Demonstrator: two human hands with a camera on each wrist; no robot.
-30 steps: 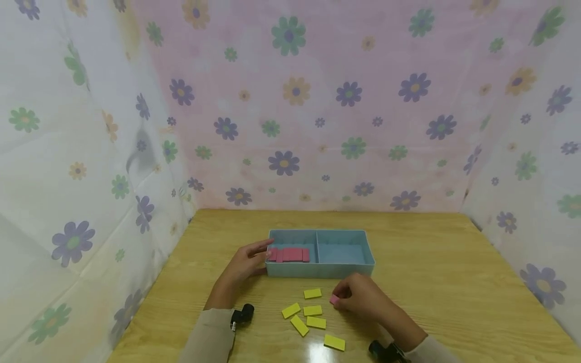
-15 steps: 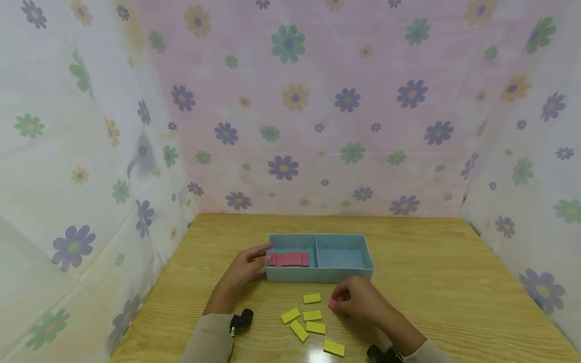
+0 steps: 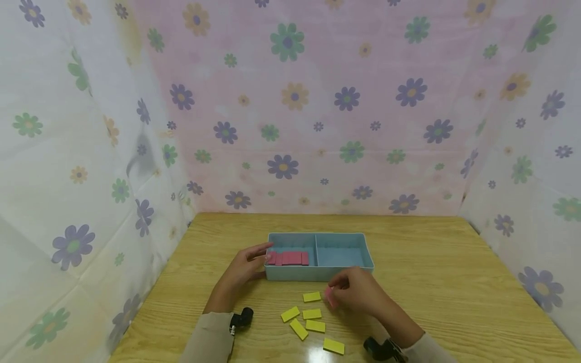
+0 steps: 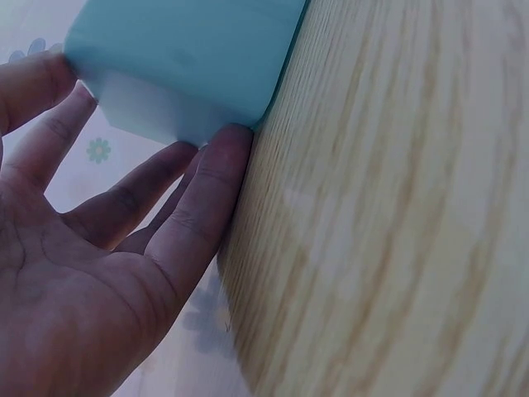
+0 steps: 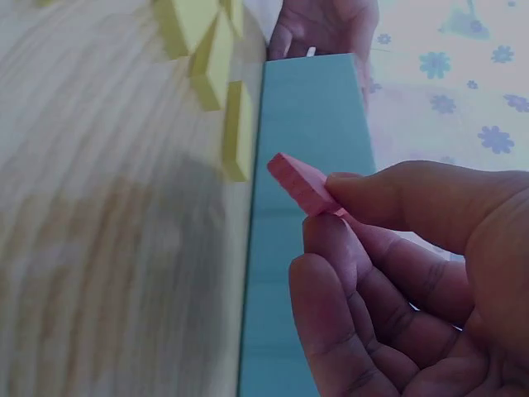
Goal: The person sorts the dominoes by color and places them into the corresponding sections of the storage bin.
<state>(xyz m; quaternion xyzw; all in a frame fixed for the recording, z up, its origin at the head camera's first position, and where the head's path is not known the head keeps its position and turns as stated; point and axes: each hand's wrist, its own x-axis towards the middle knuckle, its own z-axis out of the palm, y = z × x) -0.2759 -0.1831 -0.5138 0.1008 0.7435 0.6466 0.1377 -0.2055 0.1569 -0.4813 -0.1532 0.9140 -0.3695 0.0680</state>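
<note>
My right hand pinches a small flat pink block between thumb and fingers, domino-like in shape. It is raised above the wooden table, in front of the light-blue divided box. My left hand rests its spread, nearly straight fingers on the box's left end, with a fingertip at the rim. Several pink blocks lie side by side in the box's left compartment. Nothing shows in the right compartment. Left of my right hand, several yellow blocks lie scattered flat on the table.
The wooden table runs back to a flower-printed cloth that hangs behind it and along both sides. One yellow block lies nearest the front edge, apart from the others.
My right hand has lifted the pink block off the table and tipped it more upright, moving slightly towards the box. The left hand stays at the box's end.
</note>
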